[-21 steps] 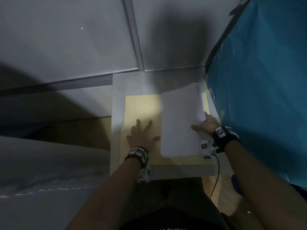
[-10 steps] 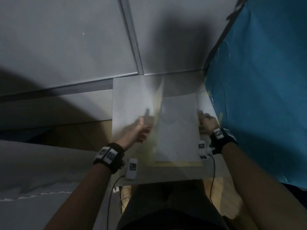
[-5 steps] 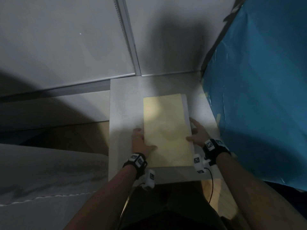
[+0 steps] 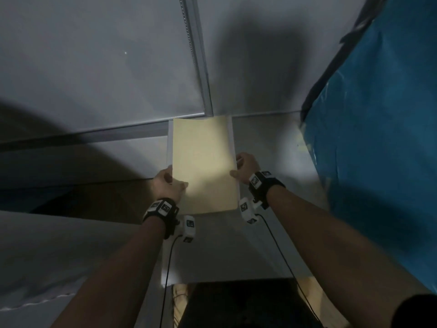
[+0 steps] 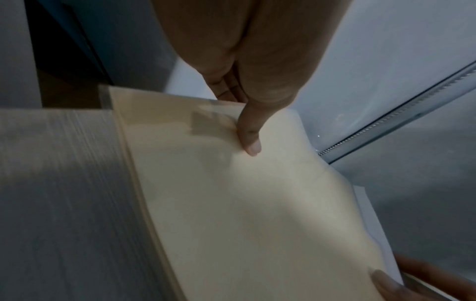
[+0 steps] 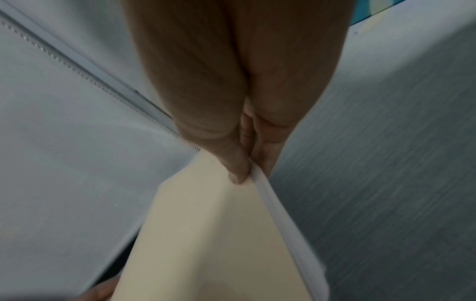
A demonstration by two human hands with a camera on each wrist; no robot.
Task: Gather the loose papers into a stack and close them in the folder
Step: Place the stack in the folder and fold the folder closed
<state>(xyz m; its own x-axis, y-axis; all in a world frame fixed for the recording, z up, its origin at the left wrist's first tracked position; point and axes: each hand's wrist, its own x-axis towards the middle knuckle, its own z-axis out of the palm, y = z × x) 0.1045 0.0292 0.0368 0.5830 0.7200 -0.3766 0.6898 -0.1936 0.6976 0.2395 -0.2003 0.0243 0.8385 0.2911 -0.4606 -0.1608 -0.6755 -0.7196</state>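
Observation:
The cream folder (image 4: pixel 203 164) is closed and lifted off the white table (image 4: pixel 267 147), held by both hands. My left hand (image 4: pixel 169 183) pinches its left edge, thumb on the cover (image 5: pixel 247 138). My right hand (image 4: pixel 243 168) pinches its right edge, thumb on top (image 6: pixel 238 173) and fingers underneath. A white stack of papers (image 6: pixel 278 213) shows along the folder's right edge, enclosed between the covers. The same papers (image 5: pixel 371 220) stick out a little past the cover in the left wrist view.
A grey wall with a metal rail (image 4: pixel 198 58) stands behind the table. A blue tarp (image 4: pixel 378 129) hangs close on the right. A pale bed or cushion (image 4: pixel 59 252) lies at the left. Wrist cables (image 4: pixel 279 247) dangle over the table's near edge.
The left hand swung the folder's left cover over the papers and closed it. Both hands then took the folder's side edges and lifted it up and away from the tabletop.

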